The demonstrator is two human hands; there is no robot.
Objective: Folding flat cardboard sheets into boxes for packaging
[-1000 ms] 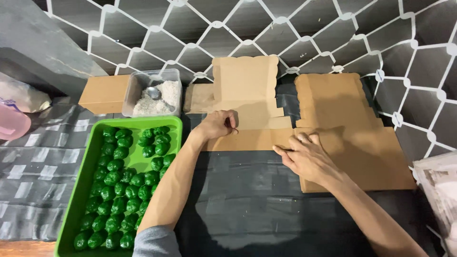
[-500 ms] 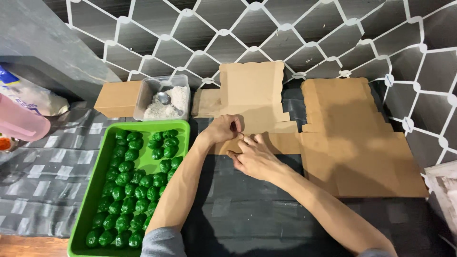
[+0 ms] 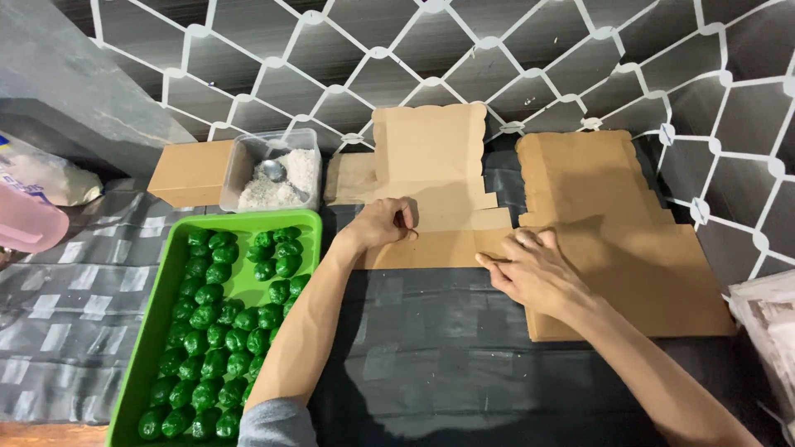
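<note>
Your flat cardboard box blank lies unfolded on the dark plastic sheet, at about 12 o'clock from you, and by the look of it the folding has only begun: the near strip is creased, but no wall stands yet and the scalloped lid panel at the far end lies flat. Your left hand pinches the near edge of the blank at 11 o'clock, fingers closed on the cardboard. Your right hand presses down with spread, open fingers on the near strip at 1 o'clock, gripping nothing. To judge by this, all sides and the lid are left to raise.

The stack of brown blanks at 2 o'clock is matte, stiff and flat-edged. The green tray at 9 o'clock is smooth plastic and holds glossy, round green balls in rows. Beyond it a clear tub of white flakes holds a metal spoon, beside one closed brown box
</note>
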